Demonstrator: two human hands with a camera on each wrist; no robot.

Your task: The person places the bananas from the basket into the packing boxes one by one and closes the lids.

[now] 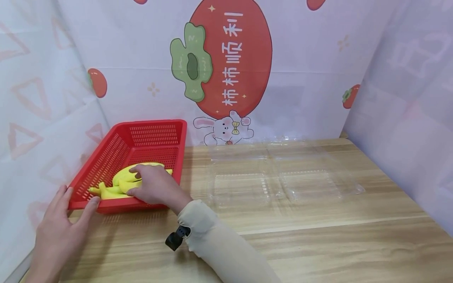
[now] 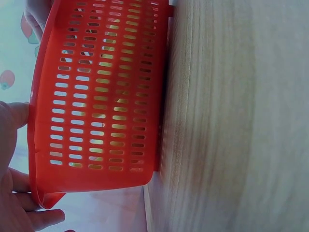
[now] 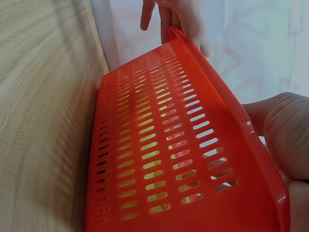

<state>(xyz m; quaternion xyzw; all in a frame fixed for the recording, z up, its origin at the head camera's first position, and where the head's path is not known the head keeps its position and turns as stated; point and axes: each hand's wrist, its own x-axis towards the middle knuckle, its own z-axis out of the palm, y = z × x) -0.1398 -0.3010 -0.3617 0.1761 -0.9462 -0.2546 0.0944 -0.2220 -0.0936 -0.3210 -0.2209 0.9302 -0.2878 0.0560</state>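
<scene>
Several yellow bananas lie in the near part of a red plastic basket with slotted walls. My left hand grips the basket's near left corner, its thumb on the near rim and its fingers around the side; the left wrist view shows this hand at the rim. Over the near wall reaches my right hand, thumb and index finger spread around a banana, the other fingers out of sight. In the right wrist view, the right hand stands at the rim, and the bananas show only through slots.
Two clear plastic boxes stand side by side on the wooden table, right of the basket. Printed cloth walls rise behind and at both sides. A black wrist camera sits at the right sleeve cuff.
</scene>
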